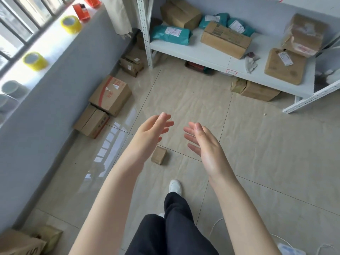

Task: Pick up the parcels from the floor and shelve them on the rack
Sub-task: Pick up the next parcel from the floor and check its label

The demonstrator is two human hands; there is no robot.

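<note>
1. small brown parcel point(159, 155) sat on the floor tiles point(257, 144), below and between both hands.
2. left hand point(150, 128) and right hand point(204, 144) were spread wide, palms facing, holding nothing.
3. rack point(193, 50) with parcels stood well beyond the fingertips.

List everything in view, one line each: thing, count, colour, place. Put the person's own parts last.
Rack: one, white, top right.
Boxes on rack shelf: four, brown.
Mailer bags: at least three, teal, on rack shelf.
Small box: one, brown, on the floor below the hands.
Boxes by wall: three, brown, on the floor at left.
Box under rack: one, brown.
Tape rolls: two yellow, on windowsill.
Tape dispensers: two, orange, on windowsill.
Left hand: open, empty.
Right hand: open, empty.
Shoe: one in clear view, white.
</note>
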